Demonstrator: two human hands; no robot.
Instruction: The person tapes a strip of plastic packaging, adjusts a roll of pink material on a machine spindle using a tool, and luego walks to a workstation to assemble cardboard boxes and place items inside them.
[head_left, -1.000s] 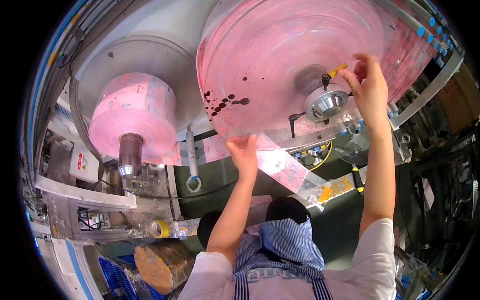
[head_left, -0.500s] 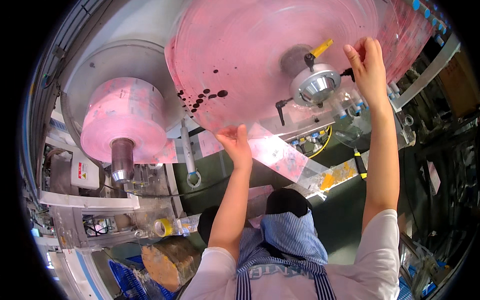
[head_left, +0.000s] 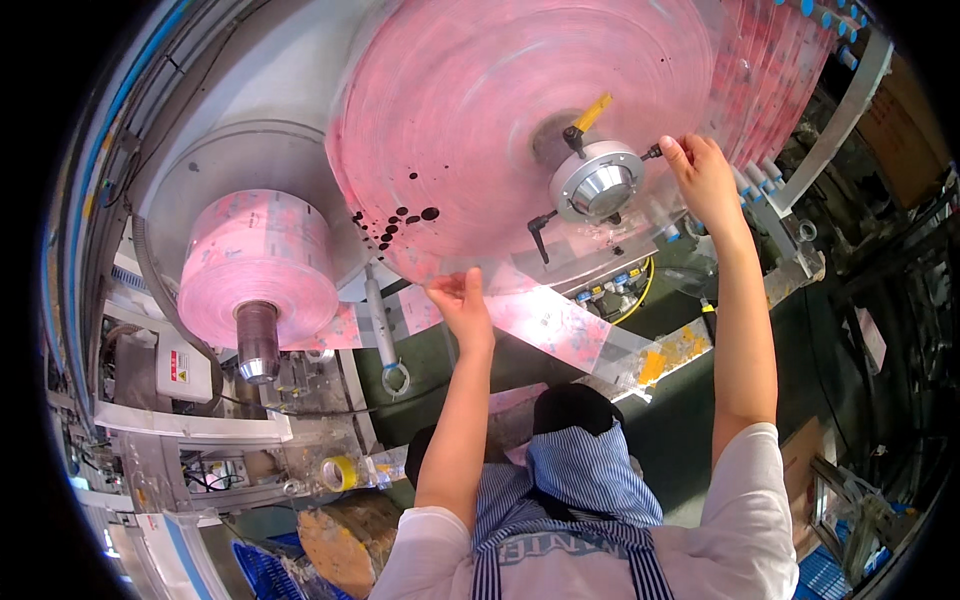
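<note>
A large pink film roll point(head_left: 440, 110) stands upright in front of me, with black spots on its lower left face. At its centre is a silver hub point(head_left: 598, 182) with black clamp levers point(head_left: 538, 238) and a yellow-handled lever point(head_left: 592, 113). My right hand point(head_left: 703, 180) is at the hub's right side, thumb and fingers closed at the end of a black clamp lever. Against the roll's lower edge, my left hand point(head_left: 463, 308) has its thumb raised and its fingers apart from it. Whether those fingertips press on the film is hard to see.
A smaller pink film roll point(head_left: 258, 265) sits on a spindle point(head_left: 257, 345) at the left. A pink printed strip point(head_left: 545, 318) runs beneath the large roll. Yellow tape point(head_left: 339, 473) lies at lower left, near a blue crate point(head_left: 262, 570). A metal frame bar point(head_left: 835, 125) slants at the right.
My right hand has come down to the black clamp lever on the hub. My left hand stays by the roll's lower edge. The whole view has shifted slightly.
</note>
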